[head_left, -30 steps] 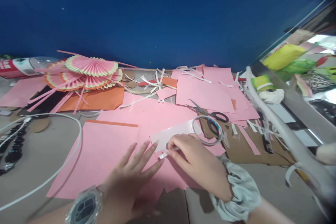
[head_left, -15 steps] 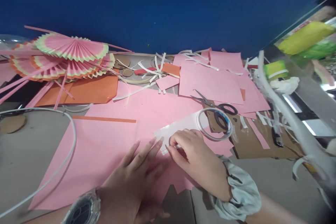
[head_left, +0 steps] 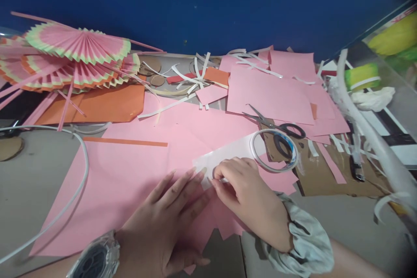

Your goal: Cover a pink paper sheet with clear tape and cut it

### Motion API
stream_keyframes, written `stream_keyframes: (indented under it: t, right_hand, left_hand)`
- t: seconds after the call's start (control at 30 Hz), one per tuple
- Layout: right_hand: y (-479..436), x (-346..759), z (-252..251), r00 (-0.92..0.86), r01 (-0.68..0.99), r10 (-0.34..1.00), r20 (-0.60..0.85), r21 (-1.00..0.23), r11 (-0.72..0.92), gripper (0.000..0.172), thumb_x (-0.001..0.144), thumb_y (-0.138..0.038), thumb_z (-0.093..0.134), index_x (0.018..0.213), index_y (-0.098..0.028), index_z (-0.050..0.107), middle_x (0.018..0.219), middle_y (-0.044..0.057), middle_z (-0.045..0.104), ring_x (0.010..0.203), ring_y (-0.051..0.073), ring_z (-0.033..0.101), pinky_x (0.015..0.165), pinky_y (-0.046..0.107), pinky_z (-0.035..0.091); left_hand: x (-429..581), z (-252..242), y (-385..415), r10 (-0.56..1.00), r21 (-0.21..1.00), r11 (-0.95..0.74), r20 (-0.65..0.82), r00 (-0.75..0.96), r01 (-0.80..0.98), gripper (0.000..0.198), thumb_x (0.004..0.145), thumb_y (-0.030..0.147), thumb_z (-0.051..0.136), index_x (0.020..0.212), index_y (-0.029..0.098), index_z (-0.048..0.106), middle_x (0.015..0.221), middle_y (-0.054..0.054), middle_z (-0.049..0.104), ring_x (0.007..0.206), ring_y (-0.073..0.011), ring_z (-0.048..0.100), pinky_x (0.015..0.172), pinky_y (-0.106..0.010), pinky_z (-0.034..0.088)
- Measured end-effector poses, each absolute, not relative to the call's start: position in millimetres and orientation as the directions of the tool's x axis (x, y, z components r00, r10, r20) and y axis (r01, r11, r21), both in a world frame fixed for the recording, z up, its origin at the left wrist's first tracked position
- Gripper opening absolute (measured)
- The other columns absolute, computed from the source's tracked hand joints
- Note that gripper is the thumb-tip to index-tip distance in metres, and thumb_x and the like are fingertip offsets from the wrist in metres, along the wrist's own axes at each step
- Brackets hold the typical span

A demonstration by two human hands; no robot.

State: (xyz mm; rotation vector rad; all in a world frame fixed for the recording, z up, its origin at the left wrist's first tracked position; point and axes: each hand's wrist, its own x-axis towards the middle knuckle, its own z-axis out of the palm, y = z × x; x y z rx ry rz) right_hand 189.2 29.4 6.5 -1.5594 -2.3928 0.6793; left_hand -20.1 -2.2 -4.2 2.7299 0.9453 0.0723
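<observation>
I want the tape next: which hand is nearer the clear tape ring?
Right. The right hand lies just left of and below the tape ring; the left hand rests flat on pink paper, farther left.

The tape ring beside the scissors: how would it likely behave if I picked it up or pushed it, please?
The tape ring looks thin and hollow, so it is probably very light and a little squashable. Lying flat on the cardboard, it would likely slide, not roll, unless tipped on edge.

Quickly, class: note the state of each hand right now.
Left hand: open, flat on the pink paper.
Right hand: pinched shut on the white sheet at its edge.
</observation>
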Motion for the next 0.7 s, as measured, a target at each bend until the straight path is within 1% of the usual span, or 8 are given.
stream_keyframes:
  t: [0.13, 0.2, 0.3, 0.37, 0.5, 0.63, 0.7]
  right_hand:
    - [28.5, 188.0, 6.4, -0.419, 0.811, 0.906, -0.066, -0.476, 0.340, 0.011, 0.082, -0.014, 0.047, 0.073, -0.020, 0.046, 0.071, -0.002, 0.054, 0.071, 0.015, 0.046, 0.074, 0.033, 0.030]
    - [28.2, 187.7, 6.4, -0.416, 0.813, 0.906, -0.071, -0.475, 0.336, 0.011, 0.083, -0.015, 0.047, 0.073, -0.020, 0.046, 0.071, -0.002, 0.054, 0.071, 0.015, 0.046, 0.074, 0.033, 0.030]
    - [27.7, 188.1, 6.0, -0.422, 0.809, 0.904, -0.069, -0.479, 0.341, 0.011, 0.083, -0.015, 0.047, 0.074, -0.020, 0.047, 0.072, -0.002, 0.055, 0.072, 0.015, 0.046, 0.074, 0.033, 0.029]
    - [27.2, 188.8, 5.5, -0.424, 0.807, 0.903, -0.066, -0.481, 0.344, 0.011, 0.083, -0.015, 0.047, 0.074, -0.020, 0.047, 0.072, -0.002, 0.054, 0.072, 0.015, 0.046, 0.074, 0.033, 0.029]
    - [27.1, 189.5, 5.3, -0.427, 0.808, 0.901, -0.069, -0.477, 0.346, 0.011, 0.084, -0.015, 0.047, 0.074, -0.020, 0.047, 0.072, -0.002, 0.054, 0.072, 0.015, 0.045, 0.074, 0.032, 0.028]
    - [28.2, 188.8, 5.5, -0.435, 0.808, 0.898, -0.062, -0.467, 0.359, 0.011, 0.085, -0.016, 0.046, 0.074, -0.019, 0.047, 0.073, -0.002, 0.054, 0.073, 0.015, 0.045, 0.074, 0.032, 0.028]
    - [28.3, 188.6, 5.1, -0.437, 0.807, 0.898, -0.058, -0.466, 0.363, 0.012, 0.085, -0.015, 0.046, 0.074, -0.019, 0.047, 0.073, -0.002, 0.053, 0.073, 0.015, 0.045, 0.075, 0.032, 0.027]
  left_hand:
    - [-17.5, -4.4, -5.4, 0.668, 0.224, -0.712, -0.076, 0.740, 0.665, 0.075, 0.083, 0.070, 0.024, 0.140, 0.023, 0.032, 0.149, -0.003, 0.025, 0.138, -0.0247, 0.014, 0.111, -0.040, -0.001]
    - [-18.3, -5.8, -5.6, 0.648, 0.237, -0.729, -0.063, 0.759, 0.642, 0.075, 0.083, 0.069, 0.023, 0.141, 0.021, 0.030, 0.149, -0.004, 0.023, 0.139, -0.0241, 0.012, 0.111, -0.039, -0.004]
    - [-21.0, -8.1, -4.6, 0.614, 0.268, -0.753, -0.045, 0.788, 0.601, 0.077, 0.084, 0.067, 0.026, 0.144, 0.019, 0.019, 0.150, -0.005, 0.021, 0.139, -0.0236, 0.009, 0.110, -0.038, -0.006]
    - [-22.0, -8.4, -4.0, 0.618, 0.276, -0.746, -0.054, 0.785, 0.606, 0.078, 0.084, 0.067, 0.027, 0.144, 0.018, 0.018, 0.150, -0.006, 0.021, 0.140, -0.0238, 0.007, 0.110, -0.038, -0.007]
    - [-20.3, -5.6, -3.6, 0.628, 0.271, -0.737, -0.065, 0.775, 0.620, 0.076, 0.084, 0.067, 0.027, 0.143, 0.018, 0.024, 0.150, -0.006, 0.021, 0.140, -0.0235, 0.007, 0.109, -0.038, -0.007]
    - [-18.5, -3.0, -3.3, 0.634, 0.253, -0.729, -0.100, 0.767, 0.636, 0.073, 0.085, 0.067, 0.024, 0.140, 0.020, 0.032, 0.149, -0.004, 0.024, 0.139, -0.0226, 0.012, 0.109, -0.037, -0.006]
    - [-18.7, -3.1, -3.0, 0.637, 0.245, -0.730, -0.094, 0.765, 0.638, 0.073, 0.085, 0.067, 0.025, 0.139, 0.019, 0.034, 0.148, -0.005, 0.026, 0.138, -0.0233, 0.015, 0.110, -0.038, -0.005]
